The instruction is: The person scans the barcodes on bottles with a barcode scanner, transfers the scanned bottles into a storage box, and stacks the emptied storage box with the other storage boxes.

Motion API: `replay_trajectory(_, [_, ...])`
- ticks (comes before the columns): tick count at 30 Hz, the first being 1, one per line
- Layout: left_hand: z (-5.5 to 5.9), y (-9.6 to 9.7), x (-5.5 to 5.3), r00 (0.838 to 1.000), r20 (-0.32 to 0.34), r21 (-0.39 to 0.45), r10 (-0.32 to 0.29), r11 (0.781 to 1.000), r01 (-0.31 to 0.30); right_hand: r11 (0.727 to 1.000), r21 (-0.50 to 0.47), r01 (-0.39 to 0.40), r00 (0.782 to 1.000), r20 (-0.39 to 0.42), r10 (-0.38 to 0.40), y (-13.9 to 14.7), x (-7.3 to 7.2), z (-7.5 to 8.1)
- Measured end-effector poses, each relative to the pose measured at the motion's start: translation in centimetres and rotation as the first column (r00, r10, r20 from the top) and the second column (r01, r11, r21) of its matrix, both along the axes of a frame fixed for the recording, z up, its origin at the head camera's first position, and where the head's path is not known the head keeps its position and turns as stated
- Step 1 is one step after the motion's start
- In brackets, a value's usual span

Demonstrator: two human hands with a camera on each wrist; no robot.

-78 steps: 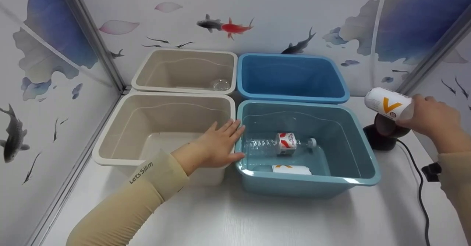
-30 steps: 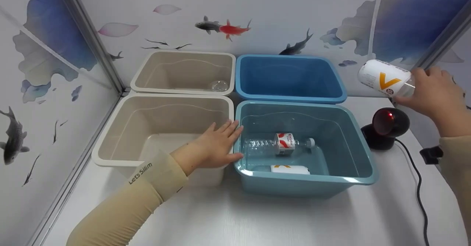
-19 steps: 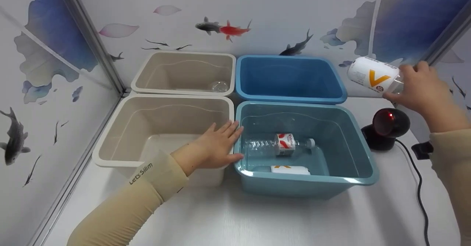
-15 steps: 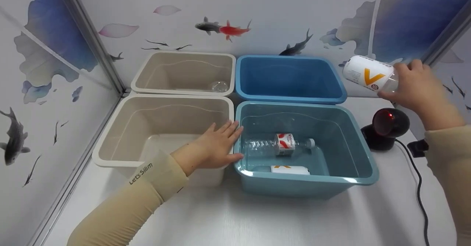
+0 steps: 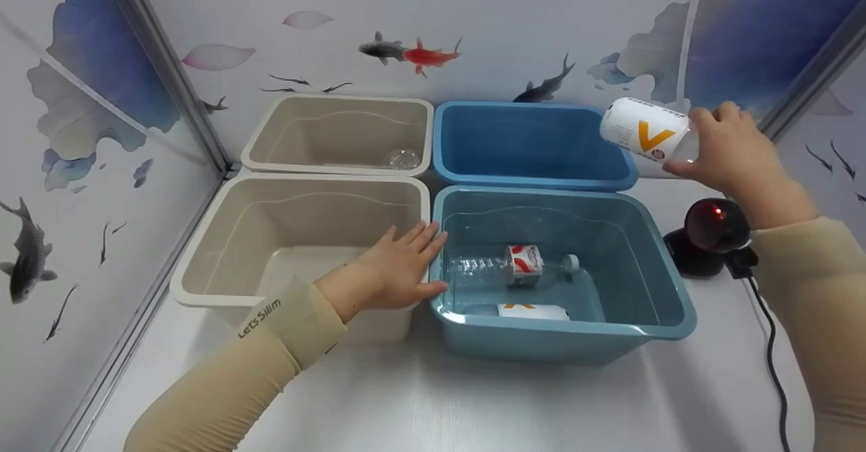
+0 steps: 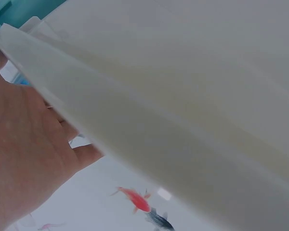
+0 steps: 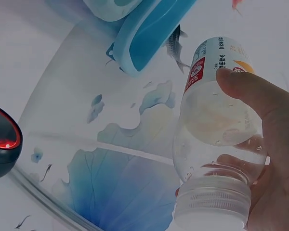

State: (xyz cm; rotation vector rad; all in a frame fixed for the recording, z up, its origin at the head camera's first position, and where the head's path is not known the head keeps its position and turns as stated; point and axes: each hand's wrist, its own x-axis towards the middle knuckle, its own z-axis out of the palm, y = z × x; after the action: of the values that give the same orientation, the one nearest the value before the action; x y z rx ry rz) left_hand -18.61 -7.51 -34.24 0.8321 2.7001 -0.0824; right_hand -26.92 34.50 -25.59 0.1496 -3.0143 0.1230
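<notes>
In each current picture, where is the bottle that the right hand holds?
Head: the bottle is at the upper right, in the right hand.
Left wrist: not visible.
Right wrist: the bottle is right of centre, its cap near the bottom edge.
Shared landmark: the red fish on the wall, top centre in the head view, low in the left wrist view; a red patch at the right wrist view's top edge may be it.

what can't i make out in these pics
Head view: part of the white-labelled bottle, hidden by the near rim of the teal bin.
Head view: small print beside the yellow mark on the held bottle, too small to read.
Head view: what the clear item is, too small and see-through.
Head view: the black cord's lower end, cut off by the bottom edge.
</notes>
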Motion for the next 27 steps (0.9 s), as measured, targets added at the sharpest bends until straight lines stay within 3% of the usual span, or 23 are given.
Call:
replay_trajectory(9, [0.0, 0.0, -0.1, 1.000, 0.010, 0.018, 0.009, 1.000, -0.009, 0.999, 0.028, -0.032, 0.999, -0.020, 0.032, -1.5, -0.7, -0.1])
replay_trajectory(27, [-0.1, 0.0, 0.0, 1.000, 0.002, 0.003, 0.004, 1.000, -0.004, 0.992, -0.006, -0.127, 0.991, -0.040, 0.127, -4.2, -1.8, -0.8])
